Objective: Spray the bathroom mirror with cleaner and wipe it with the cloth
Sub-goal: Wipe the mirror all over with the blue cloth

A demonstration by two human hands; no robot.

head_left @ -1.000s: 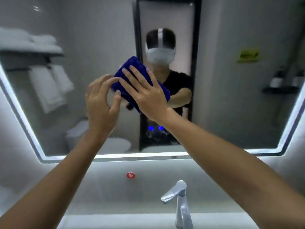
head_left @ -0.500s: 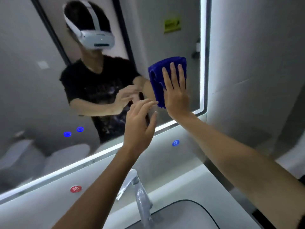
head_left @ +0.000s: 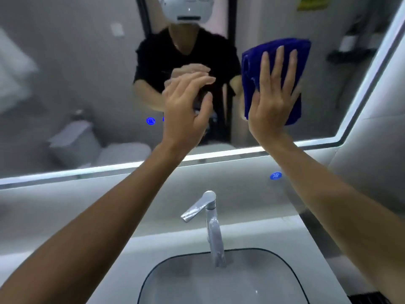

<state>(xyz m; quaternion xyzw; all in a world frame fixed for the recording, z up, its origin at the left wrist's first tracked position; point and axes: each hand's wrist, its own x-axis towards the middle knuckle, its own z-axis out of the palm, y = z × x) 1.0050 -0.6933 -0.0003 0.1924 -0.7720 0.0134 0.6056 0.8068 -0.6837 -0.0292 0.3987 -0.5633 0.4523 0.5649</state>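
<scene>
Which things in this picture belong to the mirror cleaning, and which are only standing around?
For the job:
- mirror
- blue cloth, pressed flat on the glass by the right hand
- left hand, raised, holding nothing

Only standing around:
- faucet
- sink
- round blue sticker on the wall

No spray bottle is in view.

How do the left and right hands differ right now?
The right hand lies flat with straight fingers, pressing the blue cloth against the mirror; the left hand has loosely curved fingers and holds nothing. The right hand sits nearer the mirror's lit right edge, the left nearer the middle. Both are raised in front of the glass above the sink.
</scene>
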